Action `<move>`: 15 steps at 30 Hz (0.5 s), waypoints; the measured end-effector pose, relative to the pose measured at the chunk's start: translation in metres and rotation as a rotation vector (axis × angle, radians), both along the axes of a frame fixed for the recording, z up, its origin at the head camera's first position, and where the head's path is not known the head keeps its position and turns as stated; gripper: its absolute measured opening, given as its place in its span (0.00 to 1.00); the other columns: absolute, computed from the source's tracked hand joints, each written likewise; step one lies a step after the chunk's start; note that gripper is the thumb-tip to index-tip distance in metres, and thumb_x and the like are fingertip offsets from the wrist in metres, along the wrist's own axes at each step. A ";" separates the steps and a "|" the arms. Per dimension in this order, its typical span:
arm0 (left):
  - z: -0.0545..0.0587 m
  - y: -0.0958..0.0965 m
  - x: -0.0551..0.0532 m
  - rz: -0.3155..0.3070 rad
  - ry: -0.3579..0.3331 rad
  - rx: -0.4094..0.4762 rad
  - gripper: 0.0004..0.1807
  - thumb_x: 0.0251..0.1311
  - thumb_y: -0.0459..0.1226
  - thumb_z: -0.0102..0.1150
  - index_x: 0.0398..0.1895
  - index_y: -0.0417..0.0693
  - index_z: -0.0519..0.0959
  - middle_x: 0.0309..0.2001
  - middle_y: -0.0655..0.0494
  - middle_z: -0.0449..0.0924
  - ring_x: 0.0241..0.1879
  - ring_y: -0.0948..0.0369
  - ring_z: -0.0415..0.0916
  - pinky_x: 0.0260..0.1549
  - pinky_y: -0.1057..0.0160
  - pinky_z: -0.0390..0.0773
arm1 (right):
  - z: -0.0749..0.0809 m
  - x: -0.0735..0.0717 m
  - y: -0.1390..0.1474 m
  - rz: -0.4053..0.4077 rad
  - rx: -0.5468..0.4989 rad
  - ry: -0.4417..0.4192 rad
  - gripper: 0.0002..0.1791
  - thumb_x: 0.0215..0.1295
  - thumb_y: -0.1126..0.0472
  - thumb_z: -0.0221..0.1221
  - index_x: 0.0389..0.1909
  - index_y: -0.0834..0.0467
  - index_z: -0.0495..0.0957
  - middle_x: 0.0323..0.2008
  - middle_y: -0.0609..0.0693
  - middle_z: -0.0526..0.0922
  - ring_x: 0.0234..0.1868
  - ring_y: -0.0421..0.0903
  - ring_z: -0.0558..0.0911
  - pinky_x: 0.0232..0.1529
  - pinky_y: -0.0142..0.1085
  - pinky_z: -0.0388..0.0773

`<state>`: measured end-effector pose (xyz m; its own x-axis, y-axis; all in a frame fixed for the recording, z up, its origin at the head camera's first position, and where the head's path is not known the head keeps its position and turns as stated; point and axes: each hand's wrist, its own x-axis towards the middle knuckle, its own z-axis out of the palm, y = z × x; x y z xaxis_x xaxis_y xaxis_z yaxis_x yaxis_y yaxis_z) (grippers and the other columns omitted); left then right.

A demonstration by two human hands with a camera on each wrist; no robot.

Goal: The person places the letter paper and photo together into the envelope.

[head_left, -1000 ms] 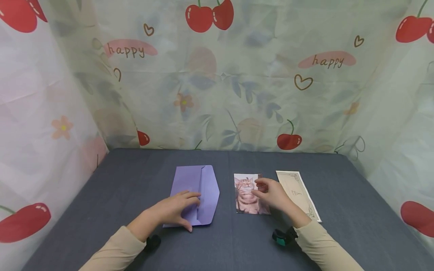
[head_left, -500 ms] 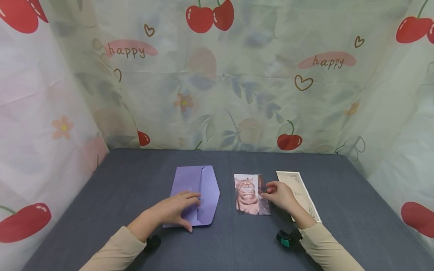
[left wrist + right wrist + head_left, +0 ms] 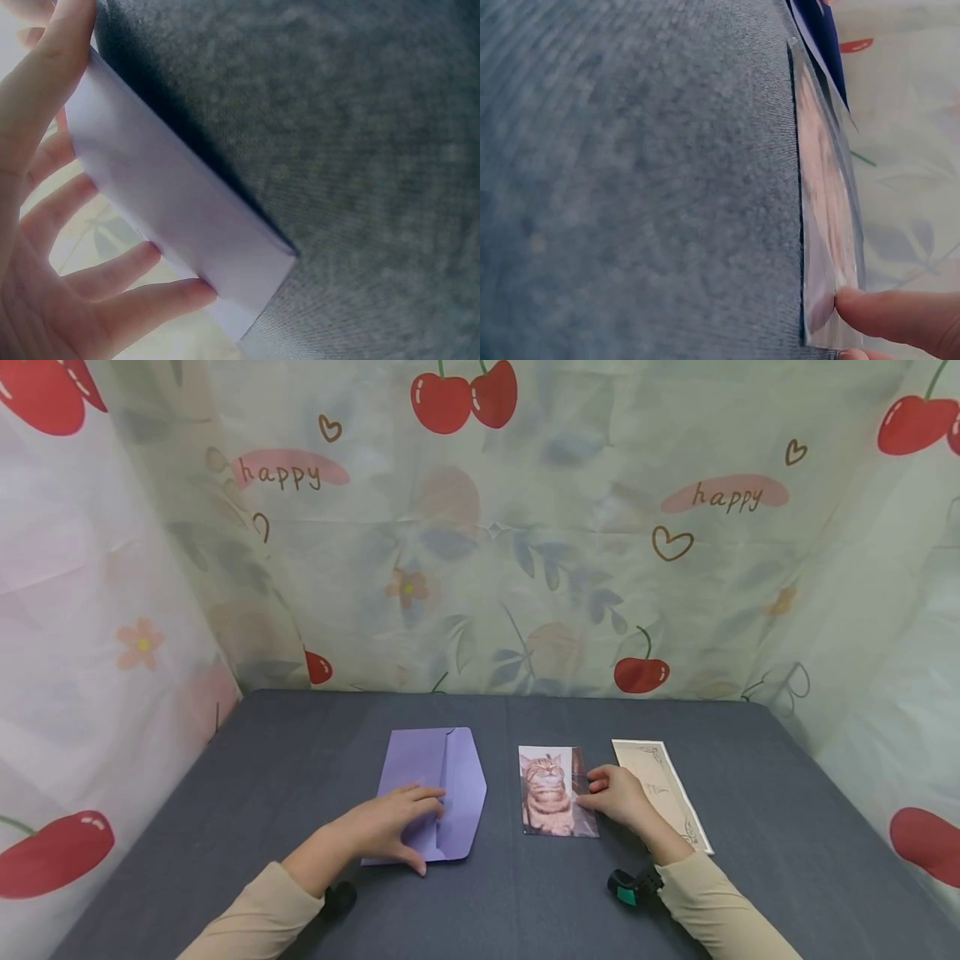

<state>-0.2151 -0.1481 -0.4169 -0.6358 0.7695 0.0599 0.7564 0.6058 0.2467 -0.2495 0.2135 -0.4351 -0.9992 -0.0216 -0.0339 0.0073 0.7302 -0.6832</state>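
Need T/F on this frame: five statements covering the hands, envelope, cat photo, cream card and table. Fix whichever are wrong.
1. The left hand rests on the purple envelope. True.
2. In the head view, the cat photo lies to the left of the envelope. False: the cat photo lies to its right.
3. The right hand touches the cat photo near its right edge. True.
4. The cream card lies on top of the cat photo. False: the cream card lies apart from it, farther right.
5. The table has a dark surface. True.
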 end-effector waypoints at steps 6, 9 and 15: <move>0.000 0.000 0.000 0.006 -0.018 -0.005 0.33 0.38 0.53 0.72 0.47 0.48 0.72 0.64 0.46 0.68 0.62 0.40 0.65 0.61 0.45 0.64 | 0.000 -0.001 -0.002 -0.015 0.020 -0.014 0.25 0.45 0.65 0.68 0.44 0.73 0.74 0.32 0.59 0.80 0.31 0.46 0.77 0.29 0.34 0.73; 0.000 0.000 0.000 -0.002 -0.002 -0.004 0.33 0.38 0.53 0.72 0.46 0.48 0.72 0.63 0.45 0.68 0.62 0.41 0.66 0.61 0.45 0.64 | 0.001 0.000 -0.004 -0.024 0.019 -0.023 0.24 0.45 0.65 0.68 0.43 0.73 0.74 0.32 0.60 0.80 0.31 0.46 0.77 0.30 0.35 0.74; -0.001 0.001 0.000 -0.011 0.021 -0.002 0.33 0.37 0.53 0.72 0.46 0.48 0.73 0.62 0.45 0.69 0.62 0.42 0.67 0.61 0.46 0.64 | 0.001 0.000 -0.005 -0.033 -0.016 -0.032 0.23 0.45 0.67 0.67 0.43 0.74 0.74 0.32 0.60 0.79 0.31 0.46 0.76 0.29 0.34 0.74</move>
